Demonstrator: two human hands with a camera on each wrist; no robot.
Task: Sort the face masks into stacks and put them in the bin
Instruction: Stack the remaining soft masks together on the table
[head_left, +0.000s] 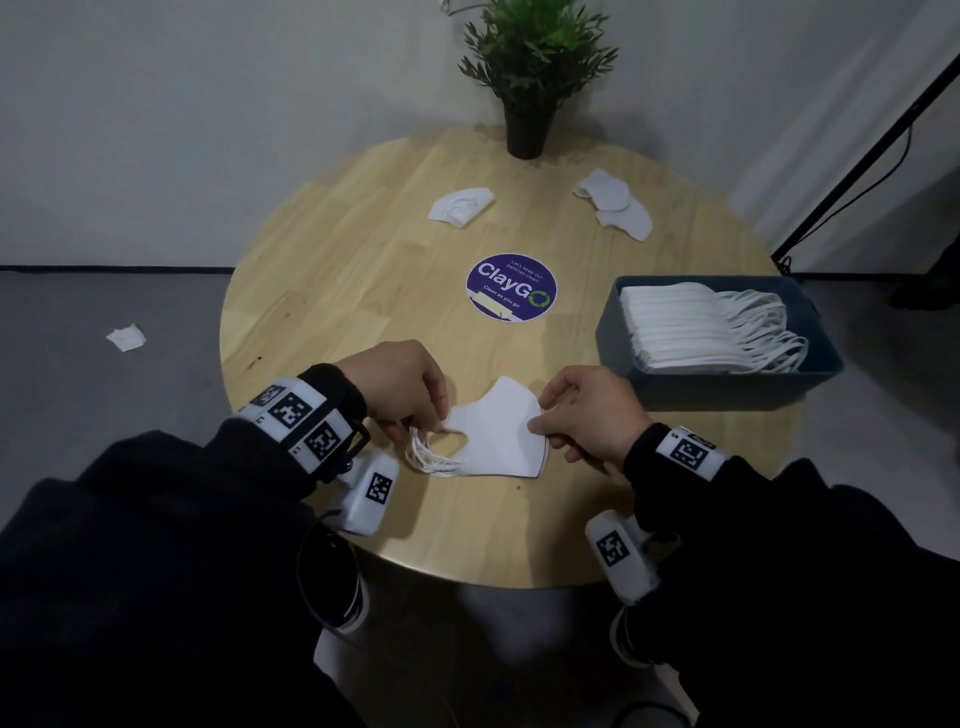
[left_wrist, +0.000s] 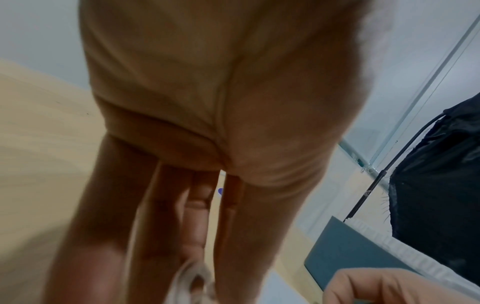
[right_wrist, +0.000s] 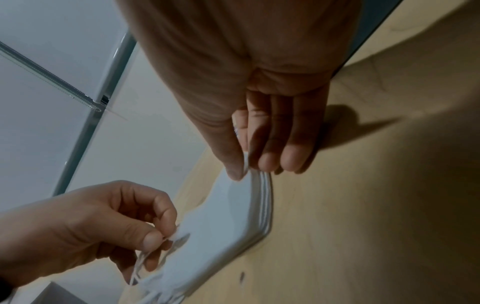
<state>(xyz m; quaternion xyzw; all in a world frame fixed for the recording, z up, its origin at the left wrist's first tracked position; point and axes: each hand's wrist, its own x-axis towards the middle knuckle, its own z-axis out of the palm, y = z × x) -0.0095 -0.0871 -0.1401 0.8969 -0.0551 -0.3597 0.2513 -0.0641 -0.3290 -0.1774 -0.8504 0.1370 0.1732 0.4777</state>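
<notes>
A small stack of white face masks (head_left: 498, 436) lies near the front edge of the round wooden table (head_left: 363, 270). My left hand (head_left: 415, 395) pinches the ear-loop end of the stack (right_wrist: 171, 238), and the loops (left_wrist: 192, 281) hang below its fingers. At the opposite curved edge, my right hand (head_left: 566, 415) pinches the stack (right_wrist: 257, 197) between thumb and fingers. A dark blue bin (head_left: 727, 395) at the right holds a long row of stacked masks (head_left: 675, 332). Loose masks lie at the back left (head_left: 460, 206) and back right (head_left: 615, 202).
A potted plant (head_left: 530, 73) stands at the table's far edge and a purple round sticker (head_left: 511, 287) marks its middle. A crumpled white piece (head_left: 126, 338) lies on the grey floor to the left. A black stand leg (head_left: 872, 150) slants at the right.
</notes>
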